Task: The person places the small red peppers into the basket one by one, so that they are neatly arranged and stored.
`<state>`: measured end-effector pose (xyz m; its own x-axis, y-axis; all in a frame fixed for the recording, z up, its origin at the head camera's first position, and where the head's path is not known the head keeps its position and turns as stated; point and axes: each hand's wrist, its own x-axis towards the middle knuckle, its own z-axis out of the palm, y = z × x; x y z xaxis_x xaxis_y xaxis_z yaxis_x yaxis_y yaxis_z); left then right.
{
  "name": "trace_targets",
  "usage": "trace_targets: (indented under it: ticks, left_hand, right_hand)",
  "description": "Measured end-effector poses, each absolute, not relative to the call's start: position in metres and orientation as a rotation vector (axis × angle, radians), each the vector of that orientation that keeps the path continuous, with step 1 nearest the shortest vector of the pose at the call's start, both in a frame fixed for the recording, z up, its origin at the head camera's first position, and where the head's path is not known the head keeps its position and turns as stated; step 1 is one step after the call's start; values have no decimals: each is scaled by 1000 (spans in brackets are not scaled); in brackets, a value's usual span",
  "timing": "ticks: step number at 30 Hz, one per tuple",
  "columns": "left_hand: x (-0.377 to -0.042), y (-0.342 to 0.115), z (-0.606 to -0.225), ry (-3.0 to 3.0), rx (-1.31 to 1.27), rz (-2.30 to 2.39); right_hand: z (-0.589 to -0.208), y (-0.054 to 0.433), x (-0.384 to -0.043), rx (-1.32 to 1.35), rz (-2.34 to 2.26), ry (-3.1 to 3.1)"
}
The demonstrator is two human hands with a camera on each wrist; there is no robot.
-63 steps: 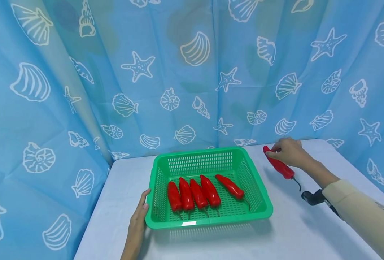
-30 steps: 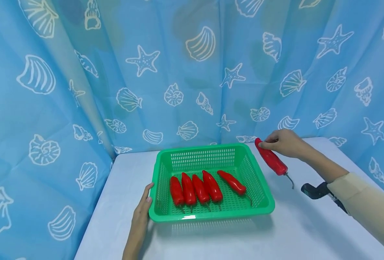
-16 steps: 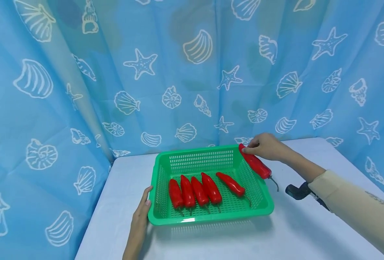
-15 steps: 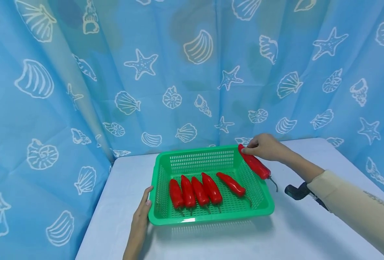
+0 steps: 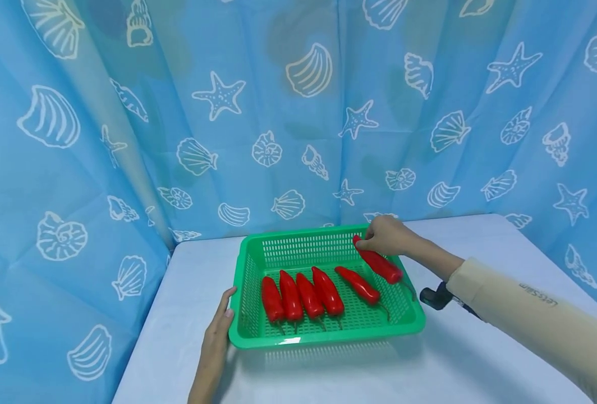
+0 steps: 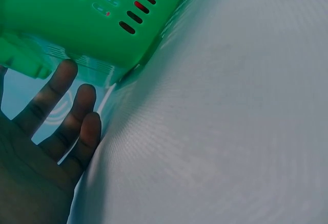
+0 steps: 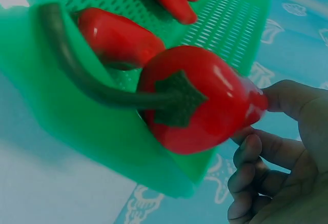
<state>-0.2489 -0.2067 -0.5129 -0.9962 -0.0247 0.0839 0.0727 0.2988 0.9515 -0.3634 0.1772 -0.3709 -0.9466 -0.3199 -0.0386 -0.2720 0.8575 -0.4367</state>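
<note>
My right hand [image 5: 386, 235] pinches a red chili pepper [image 5: 379, 265] by its pointed tip, over the right side of a green plastic basket [image 5: 339, 335]. Its green stem hangs toward the basket's right rim; in the right wrist view the stem end of this pepper [image 7: 195, 101] faces the camera, with thumb and fingertips at the far tip. Several red chili peppers [image 5: 290, 297] lie side by side in the basket, and another pepper [image 5: 360, 285] lies apart to their right. My left hand [image 5: 216, 334] rests against the basket's left rim, its fingers extended in the left wrist view.
The basket stands on a white-covered table [image 5: 177, 292]. A blue curtain [image 5: 298, 140] with white shell and starfish prints hangs behind and at the sides. A black device [image 5: 436, 297] shows below the right wrist, by the cream sleeve [image 5: 520, 314].
My right hand has carried the pepper leftward from the table right of the basket, across the right rim and over the inside. The left hand has stayed at the left rim.
</note>
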Motion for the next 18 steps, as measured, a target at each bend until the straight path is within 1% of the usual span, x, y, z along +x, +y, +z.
trace_targets:
  ticks: [9,18]
  left_hand:
    - [-250,-206,-515,-2460,-37,-1828]
    - [-249,-209,-514,-2438,-56,-1837]
  right_hand:
    - [-393,168,-367,-393,-559,2950]
    - [-398,164,-372,-402,-391,2985]
